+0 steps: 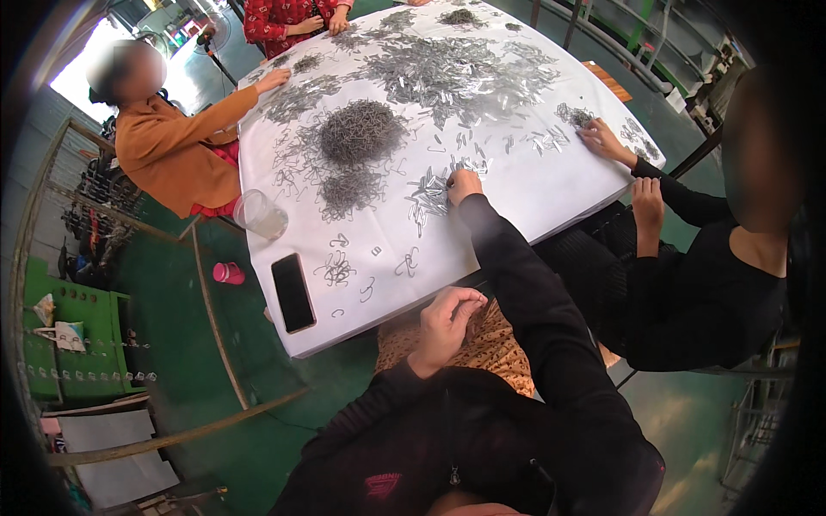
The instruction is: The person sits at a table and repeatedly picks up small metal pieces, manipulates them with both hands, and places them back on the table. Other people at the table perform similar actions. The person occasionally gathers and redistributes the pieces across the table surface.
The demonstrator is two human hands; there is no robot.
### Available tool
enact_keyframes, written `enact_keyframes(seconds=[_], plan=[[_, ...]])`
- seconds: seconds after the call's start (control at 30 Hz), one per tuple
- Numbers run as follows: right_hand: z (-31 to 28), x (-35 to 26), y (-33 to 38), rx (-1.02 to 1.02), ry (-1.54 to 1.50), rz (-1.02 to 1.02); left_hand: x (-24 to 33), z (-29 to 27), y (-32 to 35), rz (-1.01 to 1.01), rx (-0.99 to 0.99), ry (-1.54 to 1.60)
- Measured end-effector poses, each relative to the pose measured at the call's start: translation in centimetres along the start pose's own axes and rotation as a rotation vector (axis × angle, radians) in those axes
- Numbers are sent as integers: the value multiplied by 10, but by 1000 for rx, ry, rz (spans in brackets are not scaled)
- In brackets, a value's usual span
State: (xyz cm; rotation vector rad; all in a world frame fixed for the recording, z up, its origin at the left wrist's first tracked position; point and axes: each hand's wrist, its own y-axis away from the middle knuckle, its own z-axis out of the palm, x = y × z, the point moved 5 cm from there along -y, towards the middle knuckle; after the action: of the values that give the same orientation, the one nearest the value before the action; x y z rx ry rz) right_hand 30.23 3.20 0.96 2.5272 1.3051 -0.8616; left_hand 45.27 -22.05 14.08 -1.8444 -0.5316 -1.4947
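Observation:
My right hand (465, 186) reaches over the white-covered table (525, 206), its fingers curled down into a small heap of flat, shiny metal pieces (425, 199). What those fingertips pinch is hidden. Close to my body, just off the near table edge, my left hand (447, 327) is closed with thumb and fingertips together. Anything in it is too small to make out. Left of the right hand lie a big mound of bent wire hooks (360, 132) and a lower heap of similar hooks (348, 191). Several loose hooks (337, 270) are scattered nearer me.
A dark phone (293, 293) lies at the near left corner, below a clear plastic tub (261, 215). A broad spread of metal pieces (447, 73) covers the far table. Co-workers sit left (172, 150) and right (688, 258); another in red (288, 21) is at the far side.

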Motion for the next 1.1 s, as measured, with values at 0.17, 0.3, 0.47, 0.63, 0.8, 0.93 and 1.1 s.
enact_keyframes(seconds=[0.17,0.3,0.47,0.63,0.8,0.93,1.1], plan=[[-35,11,27,98,-227,-70,-1,-1,-3,44,-30,-45],[-71,9,64,13,-565,45,-2,-2,-7,64,-63,-40],[-122,-25,138,-137,-1085,93,-5,-4,-14,46,-54,-52],[-158,-51,193,-100,-1115,123,-5,0,-31,32,-62,-59],[-183,-68,210,47,-967,-23,1,4,-42,47,-80,-51],[-189,-71,215,88,-912,-6,3,3,-44,57,-53,-82],[-182,-74,219,166,-944,10,-3,1,-44,78,-49,-128]])
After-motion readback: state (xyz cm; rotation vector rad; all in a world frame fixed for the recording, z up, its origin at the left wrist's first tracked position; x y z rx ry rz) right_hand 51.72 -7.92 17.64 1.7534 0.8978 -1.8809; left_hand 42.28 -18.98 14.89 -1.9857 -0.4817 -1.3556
